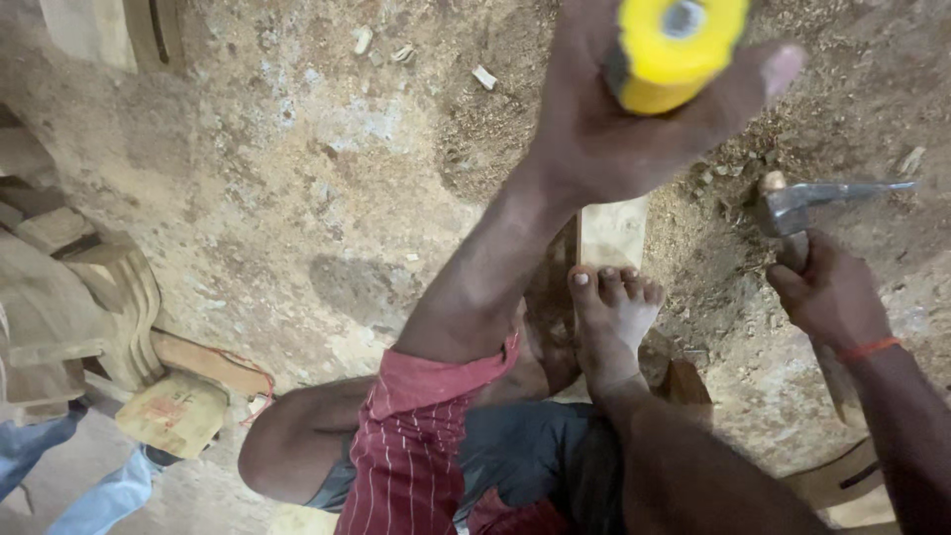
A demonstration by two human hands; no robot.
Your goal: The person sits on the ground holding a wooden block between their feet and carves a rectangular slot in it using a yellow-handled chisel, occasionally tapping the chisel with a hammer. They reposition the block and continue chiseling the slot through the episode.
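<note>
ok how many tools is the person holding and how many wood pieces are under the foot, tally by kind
yellow-handled tool, in the left hand: 1
hammer, in the right hand: 1
wood plank under the bare foot: 1
total: 3

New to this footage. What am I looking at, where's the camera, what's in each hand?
One camera, worn on a person's head, looks down at their own two bare hands; no machine is involved. The left hand is raised close to the lens and grips a yellow tool handle. The right hand holds a hammer with a metal head. Below, a bare foot rests on a wooden plank lying on a sawdust-covered floor. Carved wood pieces are stacked at the left.
</note>
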